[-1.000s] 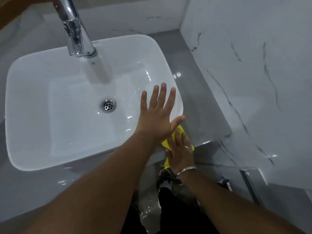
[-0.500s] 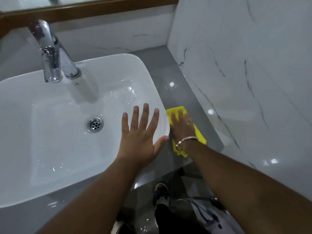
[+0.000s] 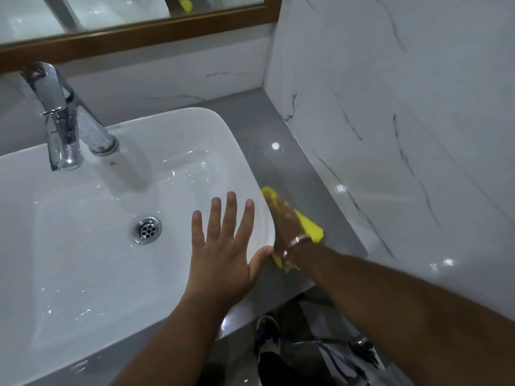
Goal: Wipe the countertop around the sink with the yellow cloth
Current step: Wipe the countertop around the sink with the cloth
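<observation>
The yellow cloth [image 3: 308, 227] lies flat on the grey countertop [image 3: 267, 129], in the narrow strip right of the white sink [image 3: 195, 126]. My right hand [image 3: 284, 221] presses down on the cloth, blurred, with a metal bangle at the wrist. Most of the cloth is hidden under that hand. My left hand [image 3: 223, 246] hovers over the sink's right rim, fingers spread, holding nothing.
A chrome tap [image 3: 64, 121] stands at the sink's back left, and a drain [image 3: 147, 229] sits in the wet basin. A marble wall [image 3: 404, 135] bounds the counter on the right. A wood-framed mirror [image 3: 139, 32] hangs behind. A shoe [image 3: 267, 330] shows below the counter edge.
My right hand has slid the cloth from the counter's front edge toward the back along the sink's right side. The view has tilted up. My left hand stays spread over the rim.
</observation>
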`<state>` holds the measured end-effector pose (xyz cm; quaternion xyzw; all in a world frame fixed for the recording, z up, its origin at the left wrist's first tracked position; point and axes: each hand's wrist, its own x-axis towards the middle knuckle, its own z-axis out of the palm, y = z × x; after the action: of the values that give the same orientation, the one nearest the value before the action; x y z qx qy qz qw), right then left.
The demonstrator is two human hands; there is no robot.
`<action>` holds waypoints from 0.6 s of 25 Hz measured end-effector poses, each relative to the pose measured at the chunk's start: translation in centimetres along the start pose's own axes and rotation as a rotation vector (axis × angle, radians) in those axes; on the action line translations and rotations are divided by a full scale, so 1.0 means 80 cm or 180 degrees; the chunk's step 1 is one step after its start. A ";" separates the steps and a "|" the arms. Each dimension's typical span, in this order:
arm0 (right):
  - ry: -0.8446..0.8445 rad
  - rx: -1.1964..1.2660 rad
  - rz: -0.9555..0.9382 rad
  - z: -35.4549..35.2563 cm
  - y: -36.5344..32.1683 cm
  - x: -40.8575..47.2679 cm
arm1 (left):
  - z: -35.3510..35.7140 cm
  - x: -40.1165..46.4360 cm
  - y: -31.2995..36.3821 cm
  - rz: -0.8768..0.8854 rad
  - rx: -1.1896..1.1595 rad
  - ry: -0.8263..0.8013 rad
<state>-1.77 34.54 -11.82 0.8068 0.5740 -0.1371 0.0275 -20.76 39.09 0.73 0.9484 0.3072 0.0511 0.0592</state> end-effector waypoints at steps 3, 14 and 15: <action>-0.0051 0.0074 -0.0879 0.002 0.031 -0.110 | -0.001 -0.001 0.000 0.0033 -0.0038 -0.0013; -0.0446 0.0202 -0.1002 -0.002 0.035 -0.149 | -0.009 -0.003 0.004 -0.0028 0.0193 -0.0086; -0.0399 0.0220 -0.0781 -0.010 0.039 -0.156 | -0.013 -0.004 0.005 0.0024 0.0215 -0.0011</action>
<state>-2.52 22.19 -8.25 0.7208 0.6605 -0.2092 0.0186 -20.88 38.67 1.78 0.9511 0.3050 0.0392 0.0275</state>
